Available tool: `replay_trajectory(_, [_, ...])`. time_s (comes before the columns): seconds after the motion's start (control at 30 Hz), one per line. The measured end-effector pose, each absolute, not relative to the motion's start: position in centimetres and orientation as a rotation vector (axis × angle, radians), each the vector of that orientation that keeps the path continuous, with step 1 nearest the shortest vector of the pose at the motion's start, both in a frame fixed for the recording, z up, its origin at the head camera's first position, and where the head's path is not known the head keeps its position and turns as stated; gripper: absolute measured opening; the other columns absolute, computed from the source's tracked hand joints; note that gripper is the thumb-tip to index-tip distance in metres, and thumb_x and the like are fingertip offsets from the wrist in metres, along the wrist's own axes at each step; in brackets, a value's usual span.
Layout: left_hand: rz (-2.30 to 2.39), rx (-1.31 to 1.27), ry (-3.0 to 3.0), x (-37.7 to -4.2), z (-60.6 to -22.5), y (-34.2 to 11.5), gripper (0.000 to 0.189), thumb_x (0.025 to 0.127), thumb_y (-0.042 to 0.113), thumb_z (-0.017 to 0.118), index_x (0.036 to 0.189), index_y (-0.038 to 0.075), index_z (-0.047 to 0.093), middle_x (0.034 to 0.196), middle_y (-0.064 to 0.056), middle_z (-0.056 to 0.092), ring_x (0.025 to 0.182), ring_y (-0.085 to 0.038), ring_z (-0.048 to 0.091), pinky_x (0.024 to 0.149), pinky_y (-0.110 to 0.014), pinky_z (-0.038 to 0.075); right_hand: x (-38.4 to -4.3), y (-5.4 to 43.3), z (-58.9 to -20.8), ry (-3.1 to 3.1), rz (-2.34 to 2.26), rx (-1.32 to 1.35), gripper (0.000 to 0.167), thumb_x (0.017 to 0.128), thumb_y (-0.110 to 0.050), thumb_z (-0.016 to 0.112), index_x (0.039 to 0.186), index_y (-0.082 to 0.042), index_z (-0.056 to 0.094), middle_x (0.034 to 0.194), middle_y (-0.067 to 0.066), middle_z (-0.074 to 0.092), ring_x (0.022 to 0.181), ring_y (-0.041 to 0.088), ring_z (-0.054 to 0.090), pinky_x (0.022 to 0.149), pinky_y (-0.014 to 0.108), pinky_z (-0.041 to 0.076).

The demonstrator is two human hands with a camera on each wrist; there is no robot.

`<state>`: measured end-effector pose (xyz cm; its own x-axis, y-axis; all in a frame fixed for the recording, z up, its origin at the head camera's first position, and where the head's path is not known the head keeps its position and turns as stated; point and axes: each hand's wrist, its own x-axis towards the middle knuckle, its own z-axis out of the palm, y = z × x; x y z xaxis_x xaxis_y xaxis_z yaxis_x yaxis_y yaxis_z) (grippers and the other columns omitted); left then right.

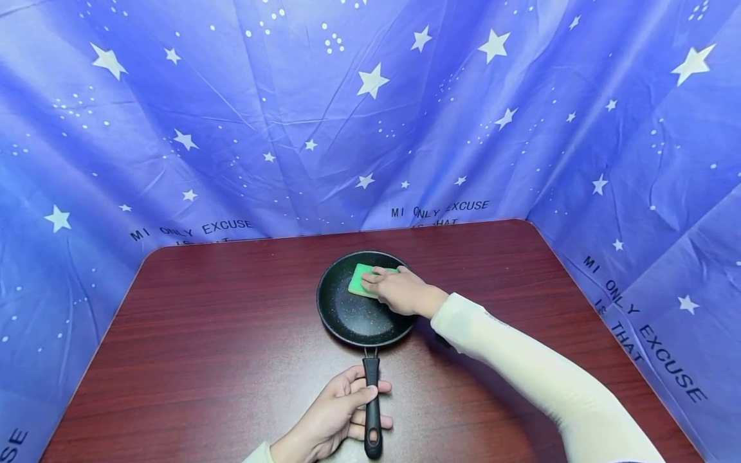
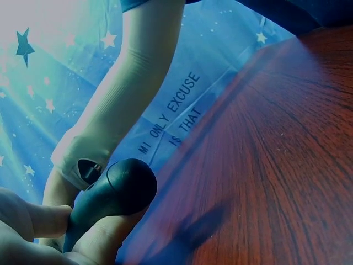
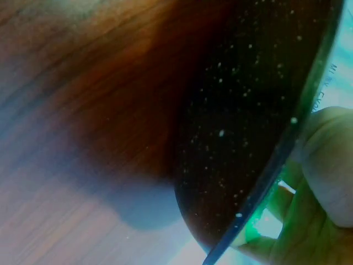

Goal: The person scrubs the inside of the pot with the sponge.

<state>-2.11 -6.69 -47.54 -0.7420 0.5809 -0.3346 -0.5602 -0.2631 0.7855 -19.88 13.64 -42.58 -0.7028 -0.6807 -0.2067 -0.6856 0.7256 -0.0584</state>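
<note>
Black pan handle is pinched by left grip, green sponge held by right grip.

Holding black handle of round black pan with left hand, thumb on top, fingers behind. Pointed toward near side, with hole at end. Dotted inside pan with tiny pale specks. Holding green sponge against inside of pan, near far side, with right hand, fingers over top. Covered on right arm by long cream sleeve. Seen around pan: shiny dark red table. Hung behind: blue cloth with white stars, white dots, black letters.
</note>
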Motion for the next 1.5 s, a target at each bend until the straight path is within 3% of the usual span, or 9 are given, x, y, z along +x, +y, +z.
replay_trajectory(0.5, [2.038, 0.006, 1.278, -2.1, -47.3, -6.6, 0.041, 0.107, 0.012, 0.057, 0.14, -0.004, 0.04, 0.127, -0.012, 0.068, 0.089, -0.03, 0.079, 0.058, -0.031, 0.063, -17.7, 13.1, -41.6, 2.767, 0.154, -0.777, 0.05, 0.106, -0.009, 0.058, 0.156, -0.007, 0.051, 0.166, 0.01, 0.041, 0.154, 0.036, 0.036, 0.115, 0.069, 0.039])
replay_trajectory(0.67, [2.044, 0.008, 1.275, -2.0, -47.2, -6.6, 0.041, 0.107, 0.012, 0.058, 0.14, -0.004, 0.04, 0.127, -0.012, 0.068, 0.088, -0.03, 0.079, 0.057, -0.03, 0.062, -16.9, 12.8, -41.0, 2.769, 0.23, -0.733, 0.049, 0.104, -0.011, 0.061, 0.152, -0.005, 0.054, 0.162, 0.012, 0.046, 0.15, 0.038, 0.041, 0.108, 0.065, 0.046])
replay_trajectory(0.87, [2.045, 0.005, 1.291, -2.0, -47.3, -6.5, 0.04, 0.107, 0.011, 0.058, 0.139, -0.005, 0.041, 0.126, -0.012, 0.069, 0.089, -0.031, 0.079, 0.058, -0.031, 0.063, -16.5, 12.7, -40.6, 2.743, 0.238, -0.681, 0.047, 0.101, -0.014, 0.066, 0.146, -0.004, 0.061, 0.155, 0.012, 0.055, 0.133, 0.034, 0.051, 0.096, 0.058, 0.053])
replay_trajectory(0.97, [2.045, 0.004, 1.293, -2.0, -47.3, -6.5, 0.04, 0.107, 0.011, 0.058, 0.139, -0.005, 0.041, 0.126, -0.012, 0.069, 0.089, -0.031, 0.079, 0.058, -0.031, 0.063, -16.4, 12.6, -40.3, 2.726, 0.222, -0.661, 0.038, 0.101, -0.016, 0.065, 0.137, -0.005, 0.067, 0.142, 0.011, 0.063, 0.122, 0.031, 0.056, 0.092, 0.055, 0.056])
replay_trajectory(1.1, [2.044, 0.004, 1.29, -2.0, -47.3, -6.5, 0.04, 0.106, 0.011, 0.058, 0.139, -0.004, 0.041, 0.125, -0.011, 0.069, 0.089, -0.031, 0.079, 0.057, -0.031, 0.062, -16.2, 12.6, -40.0, 2.717, 0.169, -0.645, 0.013, 0.1, -0.017, 0.065, 0.102, -0.008, 0.073, 0.116, 0.009, 0.071, 0.11, 0.029, 0.06, 0.084, 0.052, 0.06])
replay_trajectory(1.23, [2.041, 0.003, 1.29, -2.0, -47.4, -6.5, 0.039, 0.106, 0.011, 0.058, 0.138, -0.004, 0.042, 0.125, -0.01, 0.07, 0.089, -0.031, 0.079, 0.057, -0.031, 0.062, -16.0, 12.5, -39.5, 2.688, 0.129, -0.636, 0.028, 0.1, -0.018, 0.065, 0.073, -0.015, 0.058, 0.092, 0.006, 0.066, 0.098, 0.025, 0.06, 0.08, 0.047, 0.058])
replay_trajectory(1.33, [2.038, 0.005, 1.293, -2.0, -47.4, -6.5, 0.038, 0.106, 0.012, 0.058, 0.137, -0.004, 0.042, 0.124, -0.01, 0.07, 0.09, -0.031, 0.079, 0.058, -0.031, 0.063, -15.7, 12.3, -39.1, 2.664, 0.11, -0.626, 0.034, 0.099, -0.018, 0.066, 0.069, -0.016, 0.051, 0.079, 0.003, 0.056, 0.086, 0.022, 0.054, 0.077, 0.043, 0.056])
replay_trajectory(1.5, [2.035, 0.005, 1.294, -2.1, -47.2, -6.6, 0.038, 0.107, 0.012, 0.058, 0.137, -0.004, 0.043, 0.124, -0.01, 0.07, 0.091, -0.033, 0.079, 0.058, -0.032, 0.063, -15.4, 12.0, -38.3, 2.633, 0.095, -0.651, 0.036, 0.098, -0.021, 0.068, 0.068, -0.018, 0.048, 0.071, -0.001, 0.046, 0.074, 0.018, 0.047, 0.073, 0.04, 0.053])
